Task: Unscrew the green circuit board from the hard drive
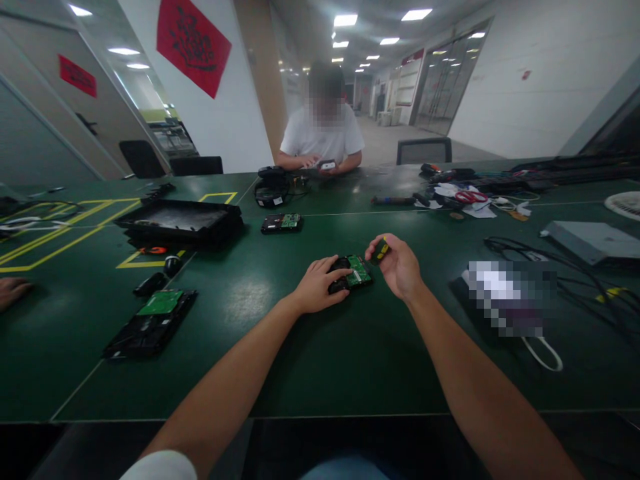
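In front of me a hard drive lies on the green table, its green circuit board facing up. My left hand grips its black left part, the thumb along the near side and fingers over the top. My right hand is closed around a black-and-yellow screwdriver, held just above and right of the board. Only its stubby handle shows; the shaft and tip cannot be made out. A second hard drive lies farther back, and a larger black drive unit with a green board rests at the left.
A black tray stands at the back left, near an orange-handled tool. Cables, papers and a grey metal box occupy the right. A person sits opposite, holding a small device. Another person's hand shows at the left edge.
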The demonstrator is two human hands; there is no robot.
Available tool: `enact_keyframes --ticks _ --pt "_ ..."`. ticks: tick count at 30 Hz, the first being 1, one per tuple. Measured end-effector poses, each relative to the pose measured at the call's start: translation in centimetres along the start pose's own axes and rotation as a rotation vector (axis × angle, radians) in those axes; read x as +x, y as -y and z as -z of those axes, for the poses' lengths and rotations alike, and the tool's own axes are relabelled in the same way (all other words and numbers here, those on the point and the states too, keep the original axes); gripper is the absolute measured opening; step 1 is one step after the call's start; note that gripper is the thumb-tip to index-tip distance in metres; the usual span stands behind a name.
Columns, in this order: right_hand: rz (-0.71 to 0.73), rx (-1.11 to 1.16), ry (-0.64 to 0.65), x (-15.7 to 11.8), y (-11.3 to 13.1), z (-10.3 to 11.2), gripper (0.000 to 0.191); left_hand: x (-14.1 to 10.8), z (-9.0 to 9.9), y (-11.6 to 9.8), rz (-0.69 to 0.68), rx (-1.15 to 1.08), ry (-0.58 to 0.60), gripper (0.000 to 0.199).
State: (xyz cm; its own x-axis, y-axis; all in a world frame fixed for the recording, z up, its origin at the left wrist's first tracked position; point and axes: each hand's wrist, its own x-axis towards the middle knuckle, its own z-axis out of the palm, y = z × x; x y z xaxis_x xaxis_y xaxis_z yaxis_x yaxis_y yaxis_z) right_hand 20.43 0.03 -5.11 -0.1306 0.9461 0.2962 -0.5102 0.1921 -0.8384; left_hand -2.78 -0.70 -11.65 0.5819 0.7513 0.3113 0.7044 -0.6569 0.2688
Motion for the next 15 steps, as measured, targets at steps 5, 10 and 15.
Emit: enact_keyframes --ticks 5,10,15 --pt "-0.017 0.037 0.028 -0.18 0.16 -0.18 0.019 -0.06 0.07 -0.03 -0.003 -0.002 -0.001 0.059" --pt "-0.005 0.038 0.052 -0.14 0.20 -0.33 0.028 -0.07 0.07 0.09 -0.001 -0.004 0.004 0.060" --pt "0.001 0.023 0.057 0.01 -0.07 -0.17 0.039 0.00 0.02 0.15 -0.003 0.003 0.006 0.060"
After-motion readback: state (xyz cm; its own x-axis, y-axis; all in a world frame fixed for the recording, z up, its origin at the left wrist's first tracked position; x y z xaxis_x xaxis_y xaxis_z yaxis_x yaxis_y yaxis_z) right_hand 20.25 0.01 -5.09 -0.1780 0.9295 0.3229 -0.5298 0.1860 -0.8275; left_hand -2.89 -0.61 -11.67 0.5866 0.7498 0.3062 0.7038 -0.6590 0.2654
